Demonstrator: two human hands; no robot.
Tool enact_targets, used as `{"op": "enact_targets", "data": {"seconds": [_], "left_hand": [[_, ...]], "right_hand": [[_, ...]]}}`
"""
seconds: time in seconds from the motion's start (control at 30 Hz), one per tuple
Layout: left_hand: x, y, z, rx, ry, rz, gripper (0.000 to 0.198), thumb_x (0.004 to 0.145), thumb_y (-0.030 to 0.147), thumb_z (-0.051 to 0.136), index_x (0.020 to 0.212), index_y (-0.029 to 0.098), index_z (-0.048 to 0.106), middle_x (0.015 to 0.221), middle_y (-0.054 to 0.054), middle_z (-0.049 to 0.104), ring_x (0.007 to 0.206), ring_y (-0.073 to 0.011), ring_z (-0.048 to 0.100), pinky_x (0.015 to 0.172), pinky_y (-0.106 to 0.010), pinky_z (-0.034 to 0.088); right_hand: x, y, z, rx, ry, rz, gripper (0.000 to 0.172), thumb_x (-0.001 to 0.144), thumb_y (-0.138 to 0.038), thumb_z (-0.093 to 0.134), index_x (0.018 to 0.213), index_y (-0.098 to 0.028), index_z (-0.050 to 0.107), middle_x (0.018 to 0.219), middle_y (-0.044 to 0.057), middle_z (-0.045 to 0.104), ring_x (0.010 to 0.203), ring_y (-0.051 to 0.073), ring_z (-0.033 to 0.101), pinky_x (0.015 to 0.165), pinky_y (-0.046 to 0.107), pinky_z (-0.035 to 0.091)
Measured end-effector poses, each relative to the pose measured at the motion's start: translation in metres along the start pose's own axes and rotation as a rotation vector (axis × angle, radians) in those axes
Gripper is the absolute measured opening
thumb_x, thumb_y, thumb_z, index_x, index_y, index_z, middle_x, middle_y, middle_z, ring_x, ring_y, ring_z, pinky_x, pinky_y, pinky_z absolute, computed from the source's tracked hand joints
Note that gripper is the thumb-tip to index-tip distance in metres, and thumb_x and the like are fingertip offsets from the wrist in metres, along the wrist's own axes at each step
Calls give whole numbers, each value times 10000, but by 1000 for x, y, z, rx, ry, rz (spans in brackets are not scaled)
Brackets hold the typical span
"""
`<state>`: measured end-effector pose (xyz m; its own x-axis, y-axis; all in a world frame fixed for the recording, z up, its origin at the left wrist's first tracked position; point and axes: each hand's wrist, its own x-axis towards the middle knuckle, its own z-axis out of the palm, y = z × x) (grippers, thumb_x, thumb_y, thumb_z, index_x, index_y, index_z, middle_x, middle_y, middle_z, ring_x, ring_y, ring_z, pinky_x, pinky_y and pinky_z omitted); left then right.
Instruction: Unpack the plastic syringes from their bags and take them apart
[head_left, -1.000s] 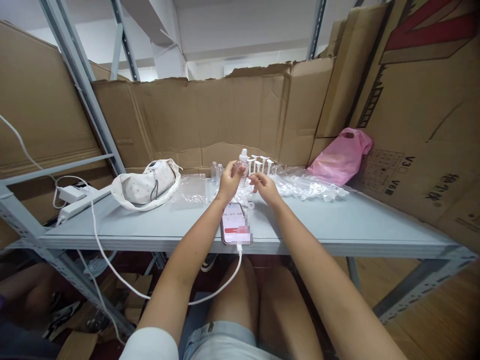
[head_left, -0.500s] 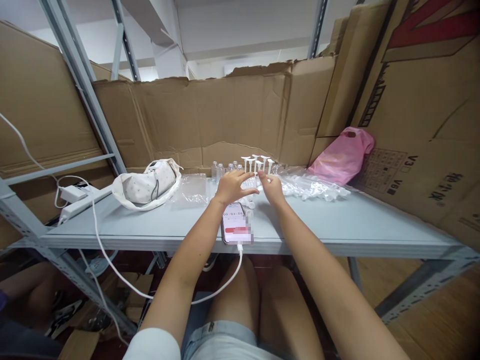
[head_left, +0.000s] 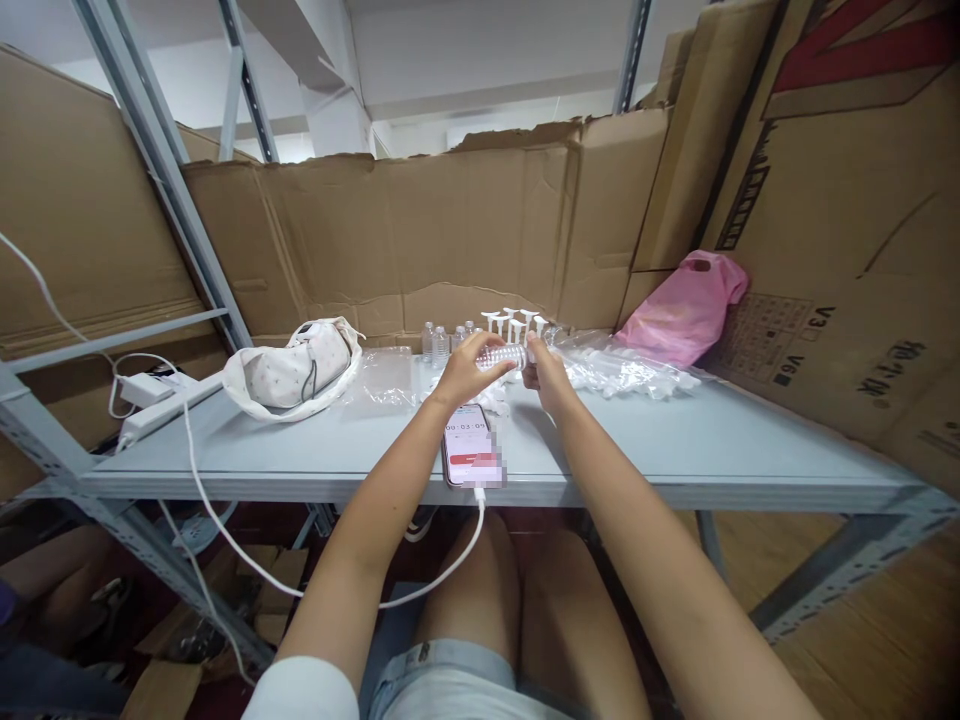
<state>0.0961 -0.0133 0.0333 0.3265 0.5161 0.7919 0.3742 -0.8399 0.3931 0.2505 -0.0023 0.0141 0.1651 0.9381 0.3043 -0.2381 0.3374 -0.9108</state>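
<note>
A clear ribbed plastic bottle (head_left: 501, 356) lies sideways in my left hand (head_left: 466, 369), whose fingers and thumb close around it. Its neck points right, toward my right hand (head_left: 546, 372). The fingers of my right hand are bent and pressed together at the neck end; whatever they pinch there is hidden. Behind my hands stand several white pump heads (head_left: 514, 324), upright. Several clear bottles (head_left: 439, 342) are grouped to the left of them. Below my left hand a phone (head_left: 469, 445) showing a timer lies near the table's front edge, and small white pieces (head_left: 493, 399) lie just beyond it.
To the left are a white fabric pouch (head_left: 298, 368), a flat clear plastic bag (head_left: 384, 378) and a power strip (head_left: 171, 402). A clear bag of white parts (head_left: 626, 372) and a pink bag (head_left: 686, 312) sit right. A white cable (head_left: 480, 510) hangs over the front edge.
My left hand, open before, is now closed around the clear bottle, which is held up sideways. My right hand has turned inward, its fingers now bent at the bottle's neck.
</note>
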Motion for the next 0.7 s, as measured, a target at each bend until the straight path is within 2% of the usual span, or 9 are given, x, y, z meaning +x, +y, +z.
{"op": "enact_targets", "data": {"seconds": [0.2,0.33,0.5,0.7], "left_hand": [[-1,-6,5,46,-41,151,324,781,411,672,1015,205,582,1042,-64,602,996,-177,563,878,-327,455],[-2,-8,6,77,-56,149,307,789,413,662,1000,205,583,1047,-66,607,1029,-188,556,903,-338,441],[-3,-3,6,58,-55,18,328,795,423,650,1029,205,576,1080,-66,624,1002,-181,579,893,-323,441],[-4,2,4,-18,-77,-152,359,773,470,659,1019,214,606,1072,-60,665,1040,-205,599,909,-340,435]], "right_hand": [[1,2,0,49,-6,214,608,744,-749,494,559,-245,209,385,-99,168,340,57,119,323,226,88],[3,3,-1,68,-51,314,570,810,-694,442,562,-243,197,363,-92,179,315,58,125,309,219,108],[3,3,2,55,62,192,454,852,-505,471,575,-240,228,358,-103,183,307,55,128,313,204,114],[1,-2,6,-1,162,60,434,824,-434,531,550,-243,253,354,-91,227,311,54,174,317,221,113]]}}
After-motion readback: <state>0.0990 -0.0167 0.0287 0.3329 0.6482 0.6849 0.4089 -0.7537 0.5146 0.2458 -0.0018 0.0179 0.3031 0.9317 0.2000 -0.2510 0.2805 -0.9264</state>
